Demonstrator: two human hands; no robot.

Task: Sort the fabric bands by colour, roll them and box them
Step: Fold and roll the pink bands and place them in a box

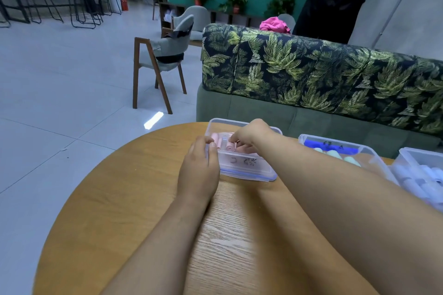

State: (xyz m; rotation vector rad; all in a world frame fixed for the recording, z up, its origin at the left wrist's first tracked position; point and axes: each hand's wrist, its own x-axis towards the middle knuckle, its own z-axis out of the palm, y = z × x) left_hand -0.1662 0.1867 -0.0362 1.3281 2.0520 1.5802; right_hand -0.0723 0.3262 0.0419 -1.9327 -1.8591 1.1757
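Head view is filled by two bare forearms reaching across a round wood-grain desk to a clear rectangular plastic box that stands near its far edge. The step in hand is judged to be the boxing of a rolled pale pink fabric band, which is seen low inside the box beside other pink rolls.

The right hand is bent down over the box's rim, its fingertips drawn narrowly together on the top of the roll, so the roll appears to be pinched, not merely touched. The left hand is curled over the box's left wall, with its fingers hooked on the rim and the box thereby steadied.

For the step to be done well, the roll should be kept pinched across its coil until it is seated flush against its neighbours, so that it cannot spring open. The box should be held fast by the left hand while the roll is pressed down. Release is best delayed until the loose end is trapped underneath or against a wall.

To the right, just beside the right forearm, a second clear plastic box holding blue and mint-green rolls is seen, and beyond it a third clear plastic box of pale white rolls.
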